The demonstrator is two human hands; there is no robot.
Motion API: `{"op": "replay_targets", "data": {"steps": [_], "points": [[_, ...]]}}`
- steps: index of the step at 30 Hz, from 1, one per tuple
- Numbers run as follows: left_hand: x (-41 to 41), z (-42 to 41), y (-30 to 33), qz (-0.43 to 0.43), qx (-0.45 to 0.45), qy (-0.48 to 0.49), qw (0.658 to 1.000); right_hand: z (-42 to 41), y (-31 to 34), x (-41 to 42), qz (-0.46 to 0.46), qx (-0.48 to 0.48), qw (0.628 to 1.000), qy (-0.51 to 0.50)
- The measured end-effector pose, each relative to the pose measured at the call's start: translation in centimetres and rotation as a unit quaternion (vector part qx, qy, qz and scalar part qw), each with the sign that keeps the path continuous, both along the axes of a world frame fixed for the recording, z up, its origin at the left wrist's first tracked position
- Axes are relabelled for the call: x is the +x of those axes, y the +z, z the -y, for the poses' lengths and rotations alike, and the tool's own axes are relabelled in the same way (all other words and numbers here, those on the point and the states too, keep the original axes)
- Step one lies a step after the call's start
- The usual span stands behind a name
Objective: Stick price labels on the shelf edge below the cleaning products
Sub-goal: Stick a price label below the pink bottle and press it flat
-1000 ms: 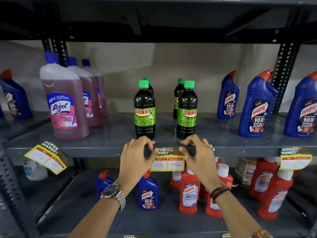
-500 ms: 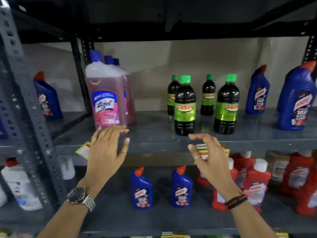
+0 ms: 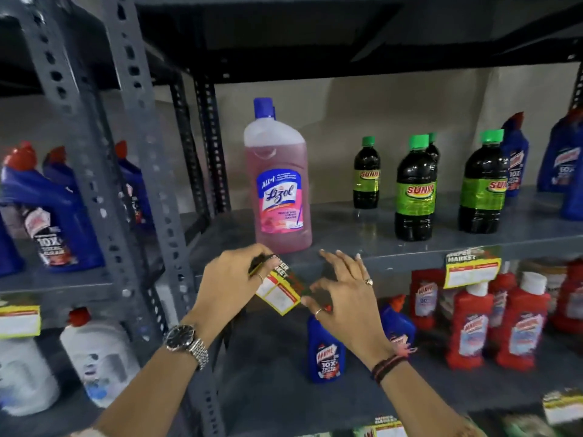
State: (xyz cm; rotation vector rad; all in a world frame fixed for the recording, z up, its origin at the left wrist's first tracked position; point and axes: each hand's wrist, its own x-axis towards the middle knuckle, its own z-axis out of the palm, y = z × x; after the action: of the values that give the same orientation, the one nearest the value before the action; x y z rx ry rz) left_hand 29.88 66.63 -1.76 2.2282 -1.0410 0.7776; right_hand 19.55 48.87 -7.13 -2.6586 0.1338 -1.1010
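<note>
The scene is dim and evenly lit, with the underside of the upper shelf (image 3: 315, 42) nearly black. Soft highlights sit on the dark bottles (image 3: 415, 187), so light probably comes from the near side. Wide-angle distortion bends the left uprights (image 3: 88, 152). Motion blur smears the far right edge and the lower labels (image 3: 561, 405).

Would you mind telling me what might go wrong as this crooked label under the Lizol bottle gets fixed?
1. The price label sits tilted on the shelf edge; pressed down like this, it would likely stick crooked.
2. Only the left hand pinches it, at its top corner, so it may crease.
3. The right hand reaches close under the Lizol bottle and might nudge it.
</note>
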Motion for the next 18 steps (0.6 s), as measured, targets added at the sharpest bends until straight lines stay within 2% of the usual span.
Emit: {"op": "replay_targets", "data": {"steps": [3, 12, 18], "points": [[0.3, -0.3, -0.1, 0.008, 0.001, -0.007, 1.0, -0.5, -0.2, 0.2, 0.01, 0.009, 1.0, -0.013], [0.2, -1.3, -1.1, -0.058, -0.068, -0.074, 0.993, -0.5, 1.9, -0.2, 0.041, 0.049, 0.998, -0.023], [0.5, -2.2, -2.5, -0.007, 0.012, -0.024, 1.0, 0.1, 2.2, -0.6, -0.012, 0.026, 1.0, -0.009]]}}
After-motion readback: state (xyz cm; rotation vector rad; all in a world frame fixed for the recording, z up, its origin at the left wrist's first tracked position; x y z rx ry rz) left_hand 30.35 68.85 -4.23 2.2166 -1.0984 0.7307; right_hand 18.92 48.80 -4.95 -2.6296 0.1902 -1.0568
